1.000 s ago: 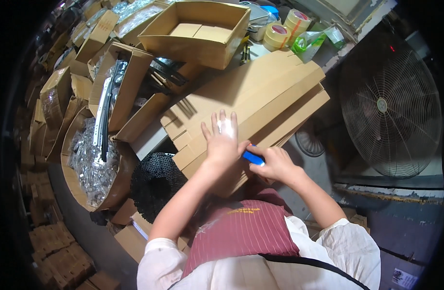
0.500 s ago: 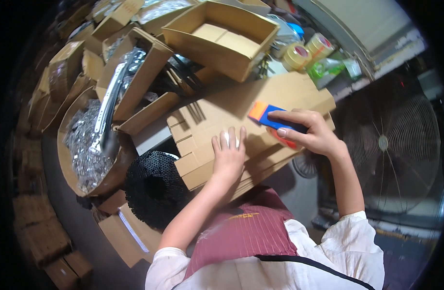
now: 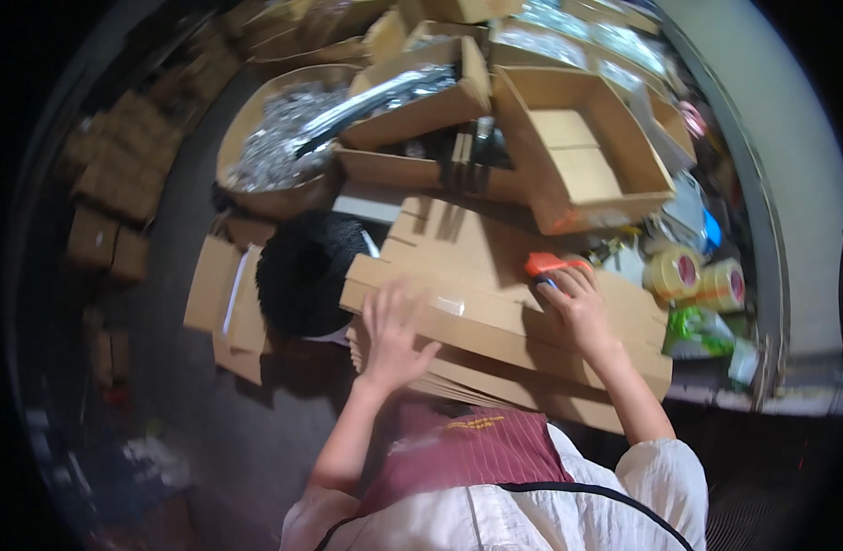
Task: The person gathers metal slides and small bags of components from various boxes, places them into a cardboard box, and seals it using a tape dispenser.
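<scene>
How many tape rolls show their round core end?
2: a left roll by the right end of the flat cardboard, and a right roll beside it; others may be hidden.

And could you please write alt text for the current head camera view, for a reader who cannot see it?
A person's right hand holds an orange-and-blue tool over stacked flat cardboard, while the left hand, blurred, is over its near-left part. An open cardboard box sits beyond, with tape rolls to the right.

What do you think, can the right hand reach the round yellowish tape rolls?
Probably yes: the tape rolls sit near the right hand; nothing tall seems between, but its orange-and-blue handheld tool might need setting down.
</scene>
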### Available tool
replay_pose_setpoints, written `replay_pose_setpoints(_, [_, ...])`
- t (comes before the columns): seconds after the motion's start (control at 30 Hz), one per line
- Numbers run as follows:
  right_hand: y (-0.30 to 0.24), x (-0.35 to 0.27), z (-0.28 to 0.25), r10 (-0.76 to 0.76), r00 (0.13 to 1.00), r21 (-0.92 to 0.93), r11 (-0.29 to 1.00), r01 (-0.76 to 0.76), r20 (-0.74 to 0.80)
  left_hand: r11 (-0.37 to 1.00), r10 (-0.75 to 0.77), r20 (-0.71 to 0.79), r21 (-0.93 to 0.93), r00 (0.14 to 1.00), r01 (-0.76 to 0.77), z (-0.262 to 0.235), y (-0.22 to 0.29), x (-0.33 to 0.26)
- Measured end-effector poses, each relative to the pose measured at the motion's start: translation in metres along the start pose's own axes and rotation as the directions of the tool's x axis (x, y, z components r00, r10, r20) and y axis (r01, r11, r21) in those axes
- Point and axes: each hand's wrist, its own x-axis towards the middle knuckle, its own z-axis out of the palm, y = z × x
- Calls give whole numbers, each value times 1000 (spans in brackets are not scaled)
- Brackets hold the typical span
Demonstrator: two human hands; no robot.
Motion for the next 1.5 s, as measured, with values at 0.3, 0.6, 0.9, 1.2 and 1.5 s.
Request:
replay_pose_setpoints(0.3, [-57,114,137,-247,807,814,404,-417,536,152,-696,-80,-988,713,38,18,-14,-18])
replay_pose_setpoints(0.6, [-106,183,162,-196,601,603,512,-612,775,-168,-802,144,-986,580,12,29,-56,-11])
replay_pose_setpoints(0.9, [-122,169,170,-371,868,198,926,320,330,302,-835,108,-730,539,613,14,-65,-21])
replay_pose_setpoints(1.2, [-131,174,132,-526,564,549,823,146,637,652,-708,-77,-452,702,609,22,-105,-40])
replay_pose_setpoints(1.5, [-151,156,125,-538,703,368,840,400,465,820,-519,-303,-441,799,366,2,-106,-14])
